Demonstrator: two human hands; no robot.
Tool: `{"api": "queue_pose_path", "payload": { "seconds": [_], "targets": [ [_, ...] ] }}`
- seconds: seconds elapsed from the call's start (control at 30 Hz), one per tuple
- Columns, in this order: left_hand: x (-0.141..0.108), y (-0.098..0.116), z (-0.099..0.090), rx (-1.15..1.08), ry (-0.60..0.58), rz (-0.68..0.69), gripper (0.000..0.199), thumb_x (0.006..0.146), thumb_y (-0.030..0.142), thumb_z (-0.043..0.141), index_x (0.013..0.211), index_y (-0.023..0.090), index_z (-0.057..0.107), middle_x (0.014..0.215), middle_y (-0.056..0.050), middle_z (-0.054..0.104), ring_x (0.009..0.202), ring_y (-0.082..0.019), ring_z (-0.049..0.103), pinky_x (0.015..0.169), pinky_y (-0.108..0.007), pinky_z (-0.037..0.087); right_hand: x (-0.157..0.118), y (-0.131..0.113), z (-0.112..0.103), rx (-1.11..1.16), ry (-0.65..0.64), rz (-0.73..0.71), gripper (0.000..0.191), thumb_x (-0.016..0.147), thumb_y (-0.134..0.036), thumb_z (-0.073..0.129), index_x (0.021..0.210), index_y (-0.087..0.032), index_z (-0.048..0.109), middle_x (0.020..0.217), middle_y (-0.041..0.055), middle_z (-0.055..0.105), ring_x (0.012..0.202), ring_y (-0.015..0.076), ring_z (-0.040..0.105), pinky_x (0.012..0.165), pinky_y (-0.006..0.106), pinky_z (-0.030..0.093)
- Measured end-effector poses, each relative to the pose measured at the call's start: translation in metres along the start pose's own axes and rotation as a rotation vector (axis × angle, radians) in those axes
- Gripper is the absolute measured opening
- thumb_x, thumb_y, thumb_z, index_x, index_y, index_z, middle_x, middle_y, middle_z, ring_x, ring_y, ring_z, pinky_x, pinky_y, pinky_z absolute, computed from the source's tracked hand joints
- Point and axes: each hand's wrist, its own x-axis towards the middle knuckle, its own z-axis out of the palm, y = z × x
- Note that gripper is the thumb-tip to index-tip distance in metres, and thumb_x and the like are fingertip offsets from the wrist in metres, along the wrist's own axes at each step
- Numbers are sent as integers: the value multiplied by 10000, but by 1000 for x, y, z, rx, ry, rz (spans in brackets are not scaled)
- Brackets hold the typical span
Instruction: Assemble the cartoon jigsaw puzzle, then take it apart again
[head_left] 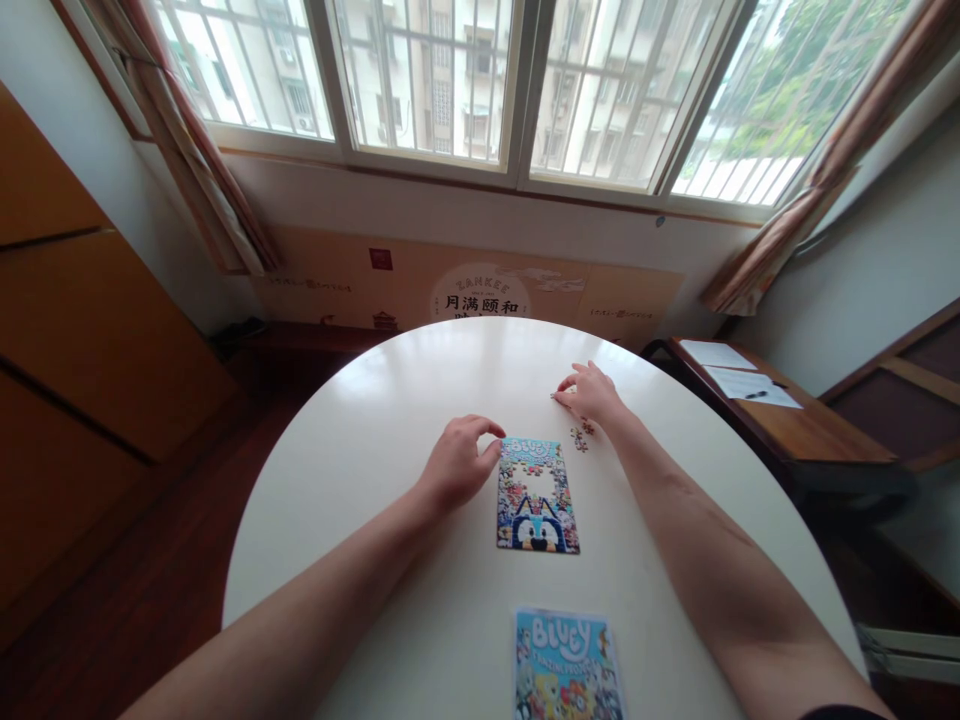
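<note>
A partly assembled jigsaw puzzle (538,525) lies flat on the white round table, with a gap in its upper middle. My left hand (461,458) rests at the puzzle's upper left edge, thumb and index finger apart and nothing between them. Beyond the puzzle's top right, my right hand (592,392) pinches a small puzzle piece (553,396) at its fingertips. Several loose puzzle pieces (580,438) are scattered just below that hand, some partly hidden by it.
Nearer to me lies a blue Bluey picture sheet (566,665), cut off by the frame's bottom. The white table (337,500) stands before a barred window. A wooden desk (810,425) with papers (750,385) is off to the right.
</note>
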Motion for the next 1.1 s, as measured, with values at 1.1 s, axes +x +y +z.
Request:
{"api": "queue_pose_path", "payload": {
  "seconds": [1.1],
  "targets": [
    [0,1,-1,-17,-10,33,114,851,191,582,872,223,690,1009,-46,711,1044,-262,614,970,-462,471,-3,-9,-4,-64,-52,-221,139,891,-254,602,939,-255,732,1228,55,661,1202,247,534,1052,395,380]
  ]
}}
